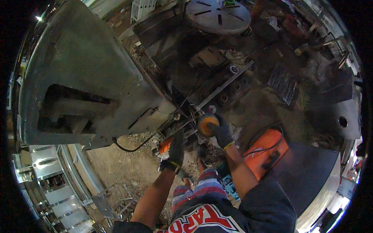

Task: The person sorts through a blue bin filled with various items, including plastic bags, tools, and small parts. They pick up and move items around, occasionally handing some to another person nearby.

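Right hand (222, 133), curled around round yellow piece (202, 125), best held steady, at two o'clock from left hand (177, 150), whose closure beside orange object (166, 145) cannot be told

Operator's wearer, as I read it on my remote feed: dark charcoal, close-fitting glove (177, 150) on the left hand (177, 145); matching dark glove (224, 139) on the right hand (221, 132). I note a narrow yellow edging (229, 145) at the right cuff, and yellow also at the left cuff (171, 166). A dark band-like shape shows at the left wrist; I cannot resolve its kind. Torso: black short-sleeved T-shirt (254, 213), with large red block lettering outlined in white (211, 219) across the front. I log loose right sleeve (272, 202), plain black. Legs: shorts (206, 187) in red, whitish and grey-blue horizontal stripes. Footwear: too shadowed to tell.
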A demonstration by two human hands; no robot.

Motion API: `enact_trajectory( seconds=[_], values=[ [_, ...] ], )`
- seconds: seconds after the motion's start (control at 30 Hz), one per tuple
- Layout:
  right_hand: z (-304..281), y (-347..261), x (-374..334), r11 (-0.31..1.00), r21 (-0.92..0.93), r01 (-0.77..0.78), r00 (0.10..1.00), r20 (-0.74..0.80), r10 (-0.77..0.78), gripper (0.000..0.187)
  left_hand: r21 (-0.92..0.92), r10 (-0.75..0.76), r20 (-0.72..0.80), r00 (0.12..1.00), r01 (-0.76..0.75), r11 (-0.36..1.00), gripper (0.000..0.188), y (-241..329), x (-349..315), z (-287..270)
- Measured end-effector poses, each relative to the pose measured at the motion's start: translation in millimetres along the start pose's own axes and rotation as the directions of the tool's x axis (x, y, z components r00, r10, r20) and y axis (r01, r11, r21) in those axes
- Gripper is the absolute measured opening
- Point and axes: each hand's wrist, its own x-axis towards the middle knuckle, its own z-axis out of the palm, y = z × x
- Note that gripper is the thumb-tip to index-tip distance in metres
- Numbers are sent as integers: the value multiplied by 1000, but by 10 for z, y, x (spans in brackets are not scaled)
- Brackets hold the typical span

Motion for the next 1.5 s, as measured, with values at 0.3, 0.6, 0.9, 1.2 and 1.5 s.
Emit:
enact_trajectory(
  seconds=[0.3,0.6,0.9,1.2,1.5],
  values=[
    [-450,455,1095,935,-347,-77,989,-148,27,73,-119,-637,-128,760,626,771,37,-6,-1489,-772],
    [-565,690,1296,970,-242,-8,987,-160,-31,60,132,-203,140,969,185,974,45,-861,68,63],
    [-761,700,1333,907,-419,-48,998,-65,23,71,-127,-481,198,854,509,852,37,-316,1546,1484],
    [-605,656,1254,904,-422,-72,995,35,96,71,-230,-524,307,795,596,770,37,-619,1663,1256],
    [-334,513,1257,977,-135,-167,985,-54,162,66,141,-545,64,836,533,834,38,-716,1812,1251]
  ],
)
